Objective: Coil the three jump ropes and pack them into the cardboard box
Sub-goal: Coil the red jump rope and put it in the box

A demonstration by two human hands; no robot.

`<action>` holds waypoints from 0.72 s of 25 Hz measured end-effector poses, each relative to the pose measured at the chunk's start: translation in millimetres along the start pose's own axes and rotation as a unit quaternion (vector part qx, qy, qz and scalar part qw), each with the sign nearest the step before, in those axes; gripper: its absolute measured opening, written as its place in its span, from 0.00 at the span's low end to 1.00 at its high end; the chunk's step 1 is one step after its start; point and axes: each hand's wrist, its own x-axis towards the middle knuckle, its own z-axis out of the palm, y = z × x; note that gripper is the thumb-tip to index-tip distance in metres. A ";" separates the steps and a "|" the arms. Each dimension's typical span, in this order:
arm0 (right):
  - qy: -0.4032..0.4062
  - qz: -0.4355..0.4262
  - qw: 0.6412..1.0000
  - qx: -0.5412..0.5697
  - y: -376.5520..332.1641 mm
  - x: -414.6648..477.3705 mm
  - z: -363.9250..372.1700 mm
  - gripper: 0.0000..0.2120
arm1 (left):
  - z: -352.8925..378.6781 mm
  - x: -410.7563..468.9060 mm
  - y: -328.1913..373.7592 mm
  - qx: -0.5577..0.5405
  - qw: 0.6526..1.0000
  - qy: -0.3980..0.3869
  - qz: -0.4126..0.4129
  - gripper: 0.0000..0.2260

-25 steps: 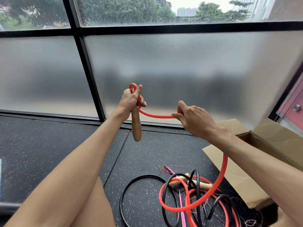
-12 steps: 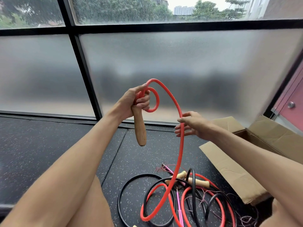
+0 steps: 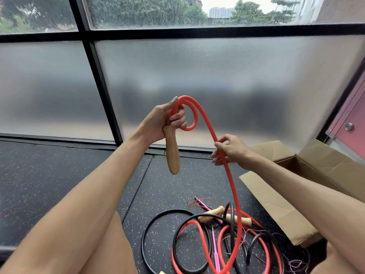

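1. Head view: left hand (image 3: 164,121) was clamped round the top of a wooden handle (image 3: 172,153). The handle hung straight down below the fist, held up in front of the frosted window (image 3: 217,80).
2. The same hand pinned the red jump rope (image 3: 234,186) at the handle top. The thumb lay along the rope, and one small loop stuck out to the right of the fingers.
3. From there the red rope arched over and dropped down-right into the right hand (image 3: 233,151).
4. Right hand sat lower and to the right, apart from the left, fingers curled round the red rope.
5. Below it the rope fell in a long curve to the floor (image 3: 59,175) and joined the pile there.
6. The pile lay on the floor between the person's legs: red loops, black jump rope (image 3: 142,239) in one big loop plus tangles, and thin pink jump rope (image 3: 215,252). Two wooden handles (image 3: 240,220) lay close together in the middle.
7. Cardboard box (image 3: 325,167) sat open on the floor right of the pile, flaps folded out, near flap just beside the ropes. The inside was dark, so I couldn't tell the contents.
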 end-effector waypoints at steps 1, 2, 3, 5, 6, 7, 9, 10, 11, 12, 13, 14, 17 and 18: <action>-0.042 0.019 0.999 0.004 -1.5 -6.4 7.7 0.09 | 1.6 3.9 -2.7 -0.007 0.999 0.033 0.021 0.14; -0.080 0.034 0.996 0.008 -2.9 -12.0 14.6 0.12 | 4.5 7.8 -5.5 -0.020 0.997 0.066 0.037 0.14; -0.112 0.043 0.993 0.013 -5.2 -17.5 20.7 0.14 | 8.1 11.6 -8.4 -0.033 0.993 0.101 0.049 0.14; -0.166 0.056 0.984 0.024 -8.1 -25.4 29.1 0.15 | 15.5 18.9 -15.2 -0.052 0.983 0.160 0.076 0.14; -0.193 0.062 0.979 0.027 -8.1 -28.0 32.3 0.14 | 19.5 21.8 -18.2 -0.050 0.977 0.182 0.095 0.14; -0.219 0.071 0.973 0.029 -6.6 -30.6 35.7 0.14 | 21.4 25.2 -20.9 -0.036 0.972 0.200 0.116 0.15; -0.254 0.087 0.963 0.032 -3.2 -35.1 41.5 0.13 | 21.3 30.4 -23.9 0.023 0.957 0.243 0.155 0.18; -0.261 0.088 0.961 0.034 -2.4 -36.1 43.4 0.12 | 19.3 32.0 -24.9 0.069 0.945 0.273 0.169 0.17; -0.263 0.085 0.960 0.037 -2.8 -36.9 44.4 0.10 | 15.2 33.2 -26.8 0.119 0.929 0.299 0.180 0.14; -0.265 0.084 0.960 0.040 -4.6 -37.8 44.2 0.09 | 10.2 33.6 -29.5 0.168 0.914 0.317 0.190 0.11; -0.267 0.083 0.959 0.039 -6.9 -38.8 43.0 0.08 | 4.1 33.3 -32.7 0.220 0.897 0.329 0.197 0.09; -0.270 0.083 0.959 0.030 -8.6 -39.2 41.1 0.08 | -2.6 32.4 -36.3 0.282 0.877 0.334 0.202 0.09; -0.259 0.073 0.963 -0.022 -8.4 -41.0 37.2 0.08 | -23.7 26.8 -46.9 0.508 0.772 0.327 0.197 0.12; -0.249 0.068 0.965 -0.039 -8.6 -42.6 36.9 0.08 | -30.2 23.9 -49.2 0.576 0.727 0.322 0.188 0.13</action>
